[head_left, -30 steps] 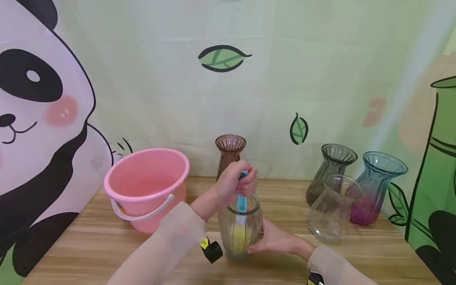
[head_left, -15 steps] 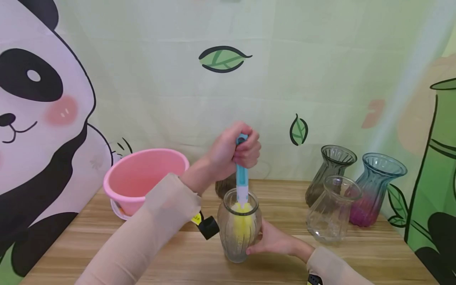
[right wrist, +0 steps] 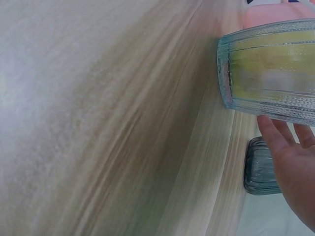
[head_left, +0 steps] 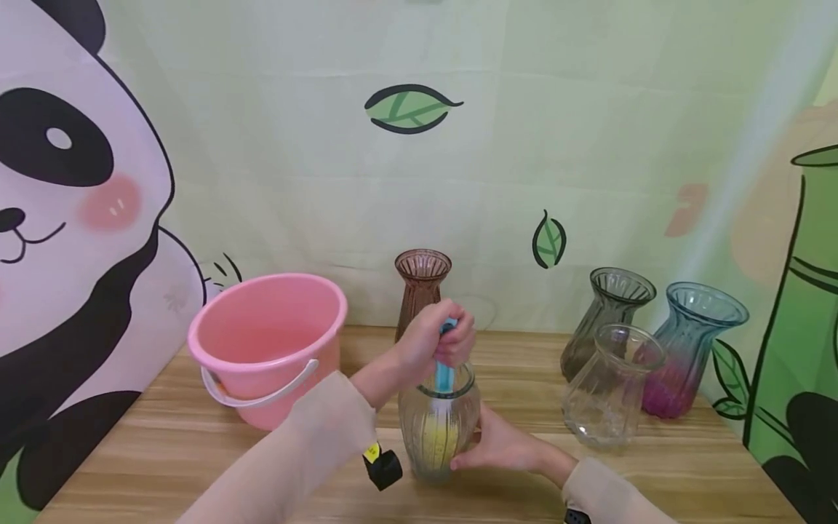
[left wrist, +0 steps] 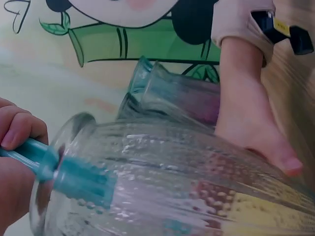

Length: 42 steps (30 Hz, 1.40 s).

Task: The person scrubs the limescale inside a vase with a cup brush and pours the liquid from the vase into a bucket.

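In the head view, a clear ribbed glass vase (head_left: 425, 429) stands upright on the wooden table. My left hand (head_left: 437, 338) is wrapped round the blue handle of a bottle brush (head_left: 444, 377) above the vase's mouth. The brush's yellow head (right wrist: 273, 64) is down inside the vase, seen through the glass in the right wrist view. My right hand (head_left: 500, 440) holds the lower right side of the vase, thumb in front; its other fingers are mostly hidden behind the glass. Through the left wrist view, the handle (left wrist: 81, 182) passes into the vase's neck.
A pink bucket (head_left: 262, 393) with a white handle stands on the left. Behind my left hand is a brown glass vase (head_left: 419, 291). On the right stand a grey vase (head_left: 599, 327), a clear vase (head_left: 602, 404) and a blue-to-purple vase (head_left: 684, 349). A printed cloth backdrop rises behind.
My left hand first rose, lifting the brush head to the vase's neck, then came down again, and the head is now deep inside. My right hand has stayed on the vase.
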Each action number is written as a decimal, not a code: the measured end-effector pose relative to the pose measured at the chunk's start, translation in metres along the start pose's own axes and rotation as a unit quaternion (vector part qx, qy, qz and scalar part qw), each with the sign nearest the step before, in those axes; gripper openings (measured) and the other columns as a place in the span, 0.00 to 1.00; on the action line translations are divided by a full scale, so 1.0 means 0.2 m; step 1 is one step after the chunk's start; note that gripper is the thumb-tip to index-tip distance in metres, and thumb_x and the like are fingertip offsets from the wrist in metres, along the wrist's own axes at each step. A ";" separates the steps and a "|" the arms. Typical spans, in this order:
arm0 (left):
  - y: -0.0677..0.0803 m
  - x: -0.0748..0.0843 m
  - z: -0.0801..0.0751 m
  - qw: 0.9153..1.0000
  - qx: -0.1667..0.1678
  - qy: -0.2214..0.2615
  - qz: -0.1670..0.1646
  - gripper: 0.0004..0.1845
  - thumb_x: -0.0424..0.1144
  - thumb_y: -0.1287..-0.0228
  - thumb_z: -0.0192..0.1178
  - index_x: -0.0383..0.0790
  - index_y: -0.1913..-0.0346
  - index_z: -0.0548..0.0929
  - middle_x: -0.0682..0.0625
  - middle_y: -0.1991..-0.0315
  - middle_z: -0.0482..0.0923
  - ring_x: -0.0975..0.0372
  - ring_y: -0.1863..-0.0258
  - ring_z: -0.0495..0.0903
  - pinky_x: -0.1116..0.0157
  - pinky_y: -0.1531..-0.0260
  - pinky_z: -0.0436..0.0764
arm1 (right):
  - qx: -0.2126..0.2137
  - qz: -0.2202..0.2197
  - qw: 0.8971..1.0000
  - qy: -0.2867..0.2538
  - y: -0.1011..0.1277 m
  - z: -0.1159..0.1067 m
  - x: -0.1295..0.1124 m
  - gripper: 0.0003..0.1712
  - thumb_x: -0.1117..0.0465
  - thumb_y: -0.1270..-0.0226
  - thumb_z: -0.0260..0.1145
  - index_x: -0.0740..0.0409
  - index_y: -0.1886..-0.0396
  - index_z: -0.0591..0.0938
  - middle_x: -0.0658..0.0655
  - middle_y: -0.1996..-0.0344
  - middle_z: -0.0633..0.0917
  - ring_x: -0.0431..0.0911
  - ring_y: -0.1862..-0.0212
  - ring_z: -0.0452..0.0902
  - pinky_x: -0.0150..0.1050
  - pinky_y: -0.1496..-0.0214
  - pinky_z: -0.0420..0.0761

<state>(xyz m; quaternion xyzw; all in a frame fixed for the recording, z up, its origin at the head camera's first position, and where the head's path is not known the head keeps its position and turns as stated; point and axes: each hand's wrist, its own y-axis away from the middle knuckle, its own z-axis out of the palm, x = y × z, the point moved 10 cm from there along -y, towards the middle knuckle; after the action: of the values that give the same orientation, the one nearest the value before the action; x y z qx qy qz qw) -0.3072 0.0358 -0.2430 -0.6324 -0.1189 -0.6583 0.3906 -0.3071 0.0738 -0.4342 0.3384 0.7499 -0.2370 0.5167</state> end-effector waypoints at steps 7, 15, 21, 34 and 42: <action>0.02 -0.04 -0.03 1.000 0.000 -0.008 0.021 0.20 0.35 0.40 0.32 0.46 0.91 0.52 0.60 0.93 0.52 0.67 0.92 0.47 0.70 0.89 0.47 | -0.028 -0.001 0.998 0.052 0.02 0.02 -0.01 0.49 0.58 0.47 0.70 0.60 0.33 0.50 0.63 0.36 0.61 0.56 0.35 0.59 0.46 0.38 0.67; 0.03 -0.04 -0.01 1.000 -0.006 -0.010 0.026 0.20 0.35 0.40 0.32 0.45 0.91 0.53 0.59 0.93 0.52 0.66 0.92 0.48 0.71 0.89 0.49 | -0.048 -0.015 0.998 0.032 0.01 0.01 -0.02 0.45 0.61 0.48 0.69 0.61 0.35 0.55 0.61 0.38 0.65 0.54 0.36 0.62 0.45 0.36 0.65; 0.03 -0.02 0.00 1.000 -0.010 0.001 0.026 0.21 0.35 0.39 0.31 0.44 0.91 0.53 0.58 0.93 0.51 0.66 0.92 0.48 0.70 0.88 0.48 | -0.032 -0.006 0.999 -0.005 0.02 0.01 -0.01 0.47 0.65 0.50 0.70 0.59 0.33 0.53 0.61 0.36 0.63 0.54 0.35 0.61 0.44 0.36 0.65; -0.05 0.24 0.09 0.999 -0.043 0.028 0.006 0.22 0.36 0.40 0.29 0.47 0.92 0.54 0.58 0.93 0.51 0.67 0.92 0.47 0.69 0.88 0.46 | 0.002 -0.014 1.000 -0.008 0.02 0.01 -0.02 0.51 0.66 0.52 0.71 0.58 0.32 0.50 0.61 0.35 0.61 0.59 0.35 0.59 0.47 0.37 0.67; -0.08 0.38 0.13 0.999 -0.045 0.011 0.022 0.20 0.36 0.42 0.30 0.46 0.92 0.54 0.57 0.94 0.50 0.65 0.92 0.47 0.69 0.88 0.46 | 0.002 -0.010 1.000 -0.015 0.01 0.01 -0.01 0.51 0.67 0.51 0.71 0.56 0.32 0.50 0.61 0.36 0.62 0.57 0.34 0.59 0.42 0.39 0.70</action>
<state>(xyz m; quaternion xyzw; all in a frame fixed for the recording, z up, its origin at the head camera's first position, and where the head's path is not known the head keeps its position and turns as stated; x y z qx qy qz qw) -0.2900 0.0354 -0.1631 -0.6445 -0.0711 -0.6610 0.3778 -0.3025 0.0730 -0.4325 0.3286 0.7447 -0.2490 0.5249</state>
